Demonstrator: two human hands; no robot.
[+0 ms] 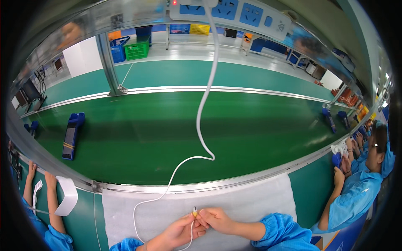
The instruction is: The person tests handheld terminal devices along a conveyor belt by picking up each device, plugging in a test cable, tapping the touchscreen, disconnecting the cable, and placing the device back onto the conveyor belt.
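Note:
Above the white foam mat (pixel 247 205), my two hands meet at the small plug end (pixel 194 209) of a white cable (pixel 171 180). A yellow band shows just under the plug's dark metal tip, which points upward. My left hand (pixel 181 231) is closed round the cable below the plug. From the right, my right hand (pixel 217 221) pinches at the yellow part with thumb and forefinger. The cable loops to the left over the mat and the conveyor, then climbs to the power strip (pixel 232 10). Part of the grip is hidden behind my fingers.
Blue handheld terminals (pixel 73 136) lie on the green conveyor belt (pixel 138 138) at left and far right. A metal rail (pixel 201 187) edges the mat. A co-worker in blue (pixel 356 192) sits at right; another person's hands (pixel 51 196) hold white paper strips at left.

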